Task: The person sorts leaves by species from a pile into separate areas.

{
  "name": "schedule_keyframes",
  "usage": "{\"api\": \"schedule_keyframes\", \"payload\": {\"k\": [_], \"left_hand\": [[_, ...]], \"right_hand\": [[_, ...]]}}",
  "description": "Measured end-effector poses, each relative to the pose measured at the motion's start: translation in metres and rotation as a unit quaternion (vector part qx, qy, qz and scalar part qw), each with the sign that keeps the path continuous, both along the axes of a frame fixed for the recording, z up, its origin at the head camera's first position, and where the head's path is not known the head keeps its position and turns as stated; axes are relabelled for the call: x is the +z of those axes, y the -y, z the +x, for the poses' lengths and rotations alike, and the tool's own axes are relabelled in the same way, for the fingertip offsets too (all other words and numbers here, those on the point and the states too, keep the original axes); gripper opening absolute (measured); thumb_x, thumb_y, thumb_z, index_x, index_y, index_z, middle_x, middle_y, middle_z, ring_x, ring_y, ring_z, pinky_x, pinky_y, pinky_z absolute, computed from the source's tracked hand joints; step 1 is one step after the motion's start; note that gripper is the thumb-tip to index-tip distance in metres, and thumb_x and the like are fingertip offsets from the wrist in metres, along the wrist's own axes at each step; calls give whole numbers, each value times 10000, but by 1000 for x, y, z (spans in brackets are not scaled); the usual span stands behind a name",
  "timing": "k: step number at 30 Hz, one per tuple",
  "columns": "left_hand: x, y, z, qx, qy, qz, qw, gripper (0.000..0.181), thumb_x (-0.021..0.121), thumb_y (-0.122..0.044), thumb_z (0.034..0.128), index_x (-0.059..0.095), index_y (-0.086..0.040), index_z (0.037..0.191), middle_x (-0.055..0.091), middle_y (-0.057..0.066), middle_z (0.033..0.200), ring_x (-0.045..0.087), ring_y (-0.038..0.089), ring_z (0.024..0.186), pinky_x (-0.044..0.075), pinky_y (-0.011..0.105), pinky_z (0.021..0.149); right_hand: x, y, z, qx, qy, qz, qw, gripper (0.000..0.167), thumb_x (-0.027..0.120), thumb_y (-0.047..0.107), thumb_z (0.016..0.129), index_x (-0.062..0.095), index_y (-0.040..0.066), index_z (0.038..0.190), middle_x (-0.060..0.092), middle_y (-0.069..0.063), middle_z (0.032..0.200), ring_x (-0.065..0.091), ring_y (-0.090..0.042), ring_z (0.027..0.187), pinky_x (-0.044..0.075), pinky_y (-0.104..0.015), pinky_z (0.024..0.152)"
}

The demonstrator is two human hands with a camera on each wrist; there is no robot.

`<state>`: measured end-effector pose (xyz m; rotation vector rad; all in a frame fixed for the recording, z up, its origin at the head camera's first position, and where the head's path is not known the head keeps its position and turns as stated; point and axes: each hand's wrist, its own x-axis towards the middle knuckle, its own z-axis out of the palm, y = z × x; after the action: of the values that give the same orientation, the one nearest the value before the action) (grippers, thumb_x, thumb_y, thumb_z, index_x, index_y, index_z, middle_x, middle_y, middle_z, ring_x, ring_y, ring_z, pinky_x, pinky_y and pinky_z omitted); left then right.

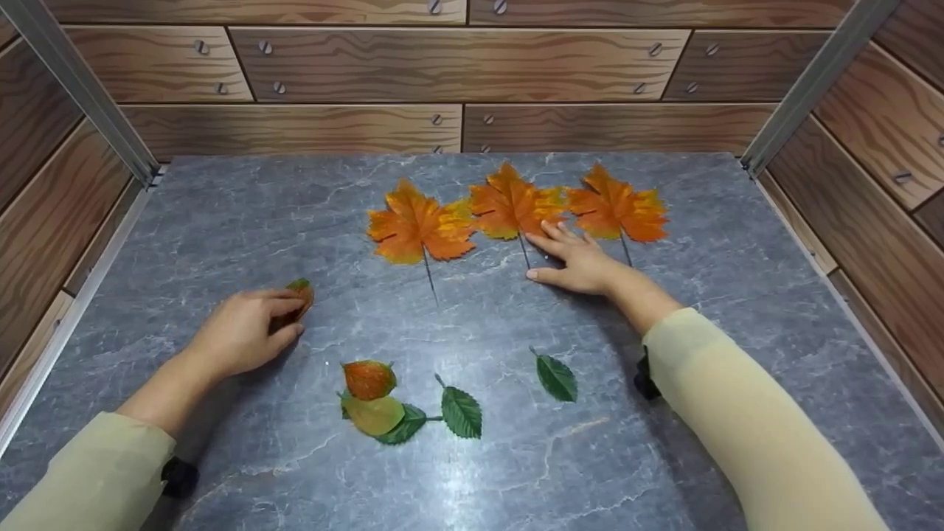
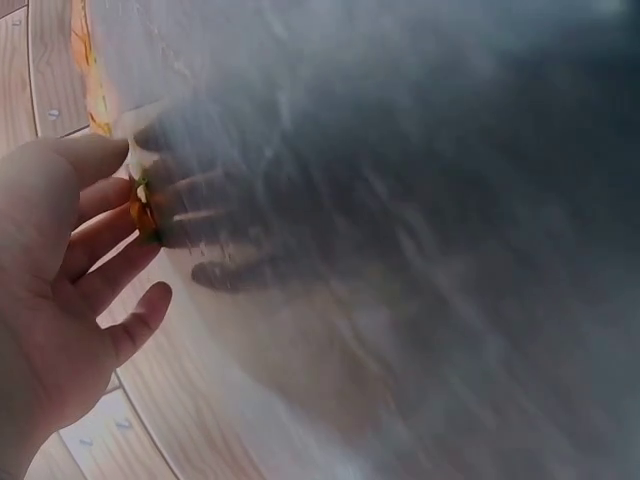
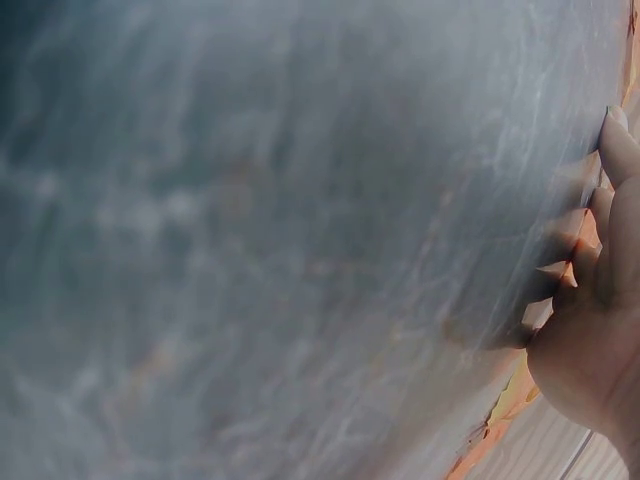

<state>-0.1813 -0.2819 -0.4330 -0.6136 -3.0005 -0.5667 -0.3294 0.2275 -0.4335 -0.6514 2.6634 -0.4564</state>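
My left hand [image 1: 240, 332] rests at the left of the table, its fingertips touching a small orange-green leaf [image 1: 304, 293]. In the left wrist view the same leaf [image 2: 146, 212] stands at the fingertips, with the thumb apart from it. My right hand [image 1: 579, 264] lies with spread fingers over the lower edge and stem of the middle orange maple leaf [image 1: 509, 203]. Beside it are a left maple leaf [image 1: 420, 225] and a right maple leaf [image 1: 616, 203], together forming a row with stems toward me. The right wrist view shows the right hand [image 3: 600, 300] from the palm side.
Nearer me lie a small orange leaf [image 1: 370, 380], a yellow-green leaf [image 1: 375, 415] overlapping a dark green leaf [image 1: 405, 428], and two separate green leaves, one left [image 1: 462, 413] and one right [image 1: 557, 377]. Wood-patterned panels [image 1: 457, 65] wall the grey marbled table [image 1: 243, 199].
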Motion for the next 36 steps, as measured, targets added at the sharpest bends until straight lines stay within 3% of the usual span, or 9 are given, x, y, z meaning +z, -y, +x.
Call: {"api": "schedule_keyframes", "payload": {"k": [10,17,20,36], "left_hand": [[4,12,15,-441,612,-432,9962,737,697,-462,1018,497,-21,1573,423,200,1636,458,492,1438,378,711,1119],[6,14,18,-312,1160,-641,9907,866,650,-600,1001,393,-83,1646,308,155,1711,242,542,1541,185,818,1142],[6,15,19,-297,1181,-727,9899,881,634,-631,996,380,-104,1656,301,148,1715,219,586,1527,181,833,1129],[2,14,19,-389,954,-931,9903,893,582,-669,1005,350,-117,1668,300,126,1714,249,568,1522,244,826,1113]], "right_hand": [[-2,2,1,10,-40,-60,10000,823,553,608,1053,218,256,1718,26,-101,1785,-49,-382,1626,-83,-639,1256],[-4,3,-1,37,-50,-53,10000,833,550,618,1050,212,253,1718,22,-108,1784,-52,-382,1626,-92,-637,1254],[-5,3,-2,27,-54,-53,10000,833,555,613,1050,211,254,1719,23,-106,1785,-52,-374,1627,-92,-629,1258],[0,-1,-2,66,-7,-90,9999,832,550,603,1057,212,228,1718,15,-128,1781,-65,-389,1623,-94,-639,1253]]}}
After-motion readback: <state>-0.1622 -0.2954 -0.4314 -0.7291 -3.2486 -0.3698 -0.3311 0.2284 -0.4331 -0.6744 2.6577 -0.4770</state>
